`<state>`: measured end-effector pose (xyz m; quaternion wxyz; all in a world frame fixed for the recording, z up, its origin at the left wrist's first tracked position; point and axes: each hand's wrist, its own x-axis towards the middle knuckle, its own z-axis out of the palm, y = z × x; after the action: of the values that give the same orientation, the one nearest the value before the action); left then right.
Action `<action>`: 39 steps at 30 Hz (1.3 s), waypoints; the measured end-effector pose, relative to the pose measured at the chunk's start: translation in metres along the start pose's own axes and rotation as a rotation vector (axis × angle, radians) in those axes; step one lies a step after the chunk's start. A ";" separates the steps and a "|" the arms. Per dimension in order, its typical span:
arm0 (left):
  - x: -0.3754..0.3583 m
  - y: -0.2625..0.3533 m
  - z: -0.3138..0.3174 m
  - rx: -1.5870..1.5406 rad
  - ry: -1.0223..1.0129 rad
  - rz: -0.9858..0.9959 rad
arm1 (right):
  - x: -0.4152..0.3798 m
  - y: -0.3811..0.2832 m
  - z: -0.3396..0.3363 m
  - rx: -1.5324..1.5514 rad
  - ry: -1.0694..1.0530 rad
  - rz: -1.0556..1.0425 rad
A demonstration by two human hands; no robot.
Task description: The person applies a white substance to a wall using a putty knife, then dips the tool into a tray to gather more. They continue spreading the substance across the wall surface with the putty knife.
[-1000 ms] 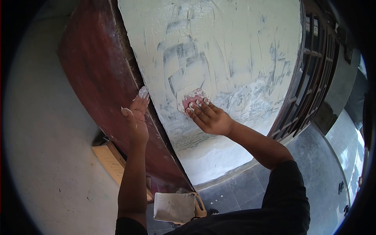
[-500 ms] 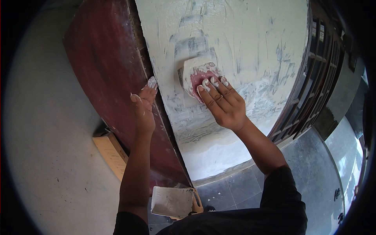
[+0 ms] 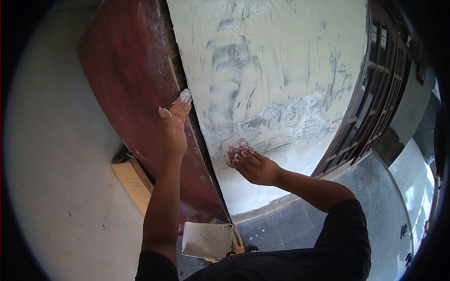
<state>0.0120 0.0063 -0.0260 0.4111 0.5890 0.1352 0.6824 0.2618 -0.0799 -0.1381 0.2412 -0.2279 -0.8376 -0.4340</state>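
My right hand (image 3: 257, 168) presses a flat red putty spreader (image 3: 235, 151), smeared with white paste, against the lower part of the wall (image 3: 286, 56). Its fingers lie over the spreader's face, with white paste on the tips. The wall is coated in pale putty, with grey streaks above the spreader. My left hand (image 3: 176, 117) is open at the edge of the dark red door (image 3: 126, 70), its fingers stretched upward and the thumb apart. White paste covers its fingertips, and nothing is held in it.
Below the door edge stands a paste-smeared whitish tray (image 3: 206, 240), beside a tan handled object (image 3: 237, 239). A cardboard box (image 3: 133, 184) lies behind the door at left. Dark window bars (image 3: 361, 117) border the wall at right. Grey floor tiles (image 3: 267, 232) run along its foot.
My right hand has drawn the spreader down the wall, leaving a smoothed grey-streaked band above it. The left hand stays at the door edge, almost unmoved.
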 end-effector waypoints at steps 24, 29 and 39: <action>-0.003 -0.003 0.006 0.005 0.077 -0.009 | -0.022 0.026 -0.042 -0.017 0.085 0.211; -0.004 -0.003 0.005 0.014 0.098 -0.025 | 0.050 0.093 -0.079 -0.195 0.279 0.247; -0.003 -0.006 0.001 0.046 0.012 0.020 | -0.007 0.034 0.014 -0.134 0.010 0.041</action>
<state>0.0152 0.0074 -0.0322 0.3898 0.5956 0.1472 0.6868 0.2847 -0.0514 -0.1286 0.2382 -0.2583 -0.8007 -0.4851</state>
